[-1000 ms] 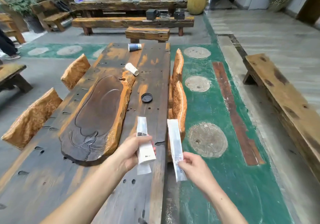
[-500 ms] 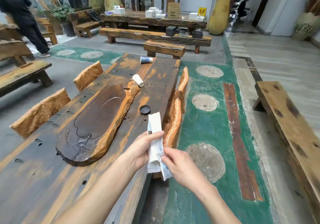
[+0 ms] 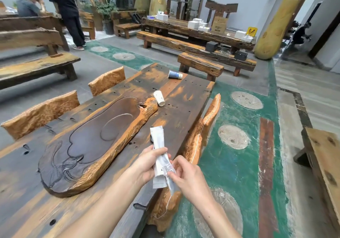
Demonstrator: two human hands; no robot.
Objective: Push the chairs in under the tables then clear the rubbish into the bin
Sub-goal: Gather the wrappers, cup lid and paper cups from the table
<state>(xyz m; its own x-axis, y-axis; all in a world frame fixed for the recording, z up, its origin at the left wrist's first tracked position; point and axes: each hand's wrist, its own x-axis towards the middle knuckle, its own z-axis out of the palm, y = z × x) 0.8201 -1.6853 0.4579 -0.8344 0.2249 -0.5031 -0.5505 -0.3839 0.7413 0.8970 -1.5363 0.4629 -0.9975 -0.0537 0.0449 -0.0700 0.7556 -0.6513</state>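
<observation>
Left hand (image 3: 147,162) gripping white wrappers (image 3: 160,156), right hand (image 3: 185,175) pinching them too

Wooden hall, seen past the table

A carved tea tray (image 3: 88,144) lies on the slab; 2 people (image 3: 68,13) stand or sit far left by a potted plant (image 3: 105,15), white boxes (image 3: 194,24) crowd a back bench, green floor (image 3: 235,164) alongside.

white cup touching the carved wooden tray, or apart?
Cannot tell. In the head view the white cup lies on its side right by the tip of the carved wooden tray, too close to show contact or a gap plainly.
</observation>
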